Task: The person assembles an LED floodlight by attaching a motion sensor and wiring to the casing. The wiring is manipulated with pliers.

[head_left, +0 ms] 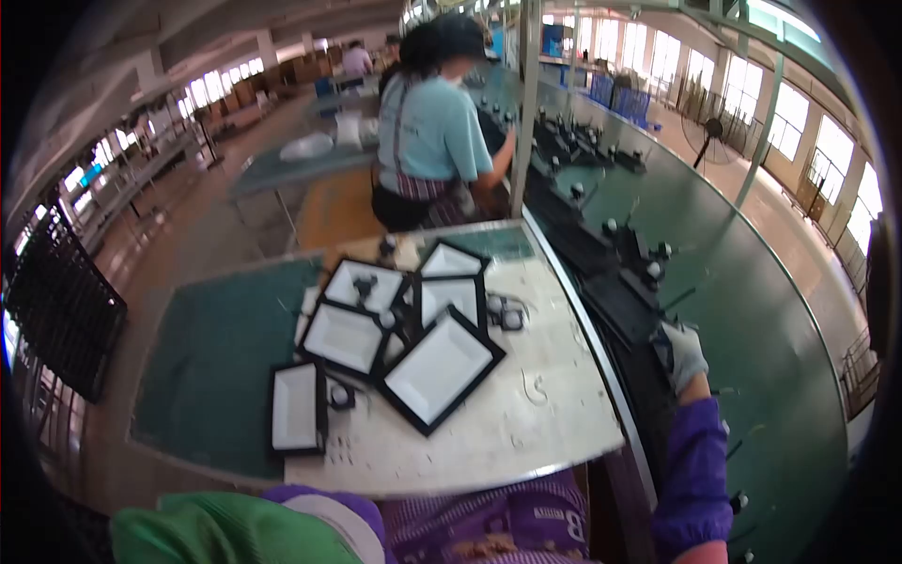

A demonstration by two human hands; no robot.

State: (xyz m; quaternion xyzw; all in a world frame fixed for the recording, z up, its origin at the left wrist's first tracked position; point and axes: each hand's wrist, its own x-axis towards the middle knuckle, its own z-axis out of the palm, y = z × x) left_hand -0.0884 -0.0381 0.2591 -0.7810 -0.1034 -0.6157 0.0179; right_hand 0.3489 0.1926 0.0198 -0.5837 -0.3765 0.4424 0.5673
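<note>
**A gloved hand reaches the black parts**

The right grip (684, 355), in a pale glove, is at the row of black pieces (615, 305) on the long green bench (761, 376). I cannot tell if its fingers are closed on one. The left grip is out of view. On the white-topped bench (554, 404) lie black frames with white middles. The big front frame (440, 368) sits tilted, close to the others. A small frame (296, 409) lies near the left side, with a little round part (340, 396) beside it. Another person (427, 132) is farther up.

The step in hand looks like reaching for a piece. It seems to call for a neat pinch, kept off the pieces nearby.
</note>
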